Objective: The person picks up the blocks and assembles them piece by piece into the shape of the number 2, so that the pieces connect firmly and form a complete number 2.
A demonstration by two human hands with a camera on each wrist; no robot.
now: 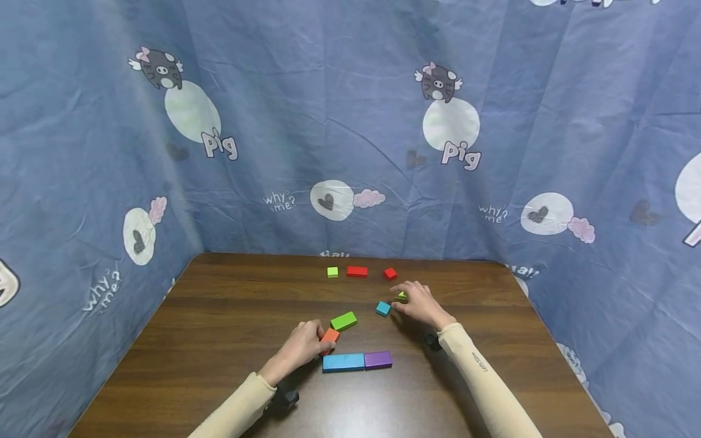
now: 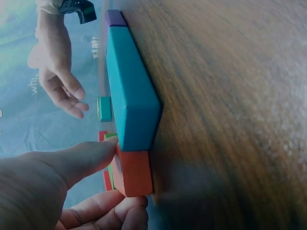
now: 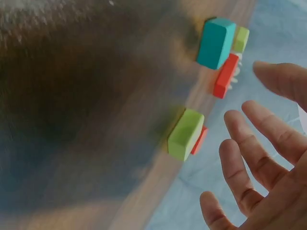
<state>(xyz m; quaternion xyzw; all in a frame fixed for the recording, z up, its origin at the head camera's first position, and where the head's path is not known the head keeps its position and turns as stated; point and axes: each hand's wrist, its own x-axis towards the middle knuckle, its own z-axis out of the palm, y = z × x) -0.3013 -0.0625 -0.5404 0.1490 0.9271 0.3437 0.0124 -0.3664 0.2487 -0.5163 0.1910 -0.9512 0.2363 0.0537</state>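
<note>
My left hand (image 1: pixel 301 345) pinches an orange block (image 1: pixel 330 336) between thumb and fingers; in the left wrist view the orange block (image 2: pixel 136 175) stands on the wood by the near end of a long blue block (image 2: pixel 127 91). That blue block lies end to end with a purple block (image 1: pixel 378 359). A green block (image 1: pixel 344 320) is just behind the orange one. Over a yellow-green block (image 1: pixel 402 295) hovers my right hand (image 1: pixel 420 304), its fingers spread in the right wrist view and apart from the yellow-green block (image 3: pixel 186 134). A small blue block (image 1: pixel 383 308) lies left of it.
Toward the back of the brown table (image 1: pixel 246 292) lie a small light-green block (image 1: pixel 332 272), a red oblong block (image 1: pixel 357 272) and a small red block (image 1: pixel 390 274). A blue patterned cloth (image 1: pixel 356 134) hangs behind and at both sides.
</note>
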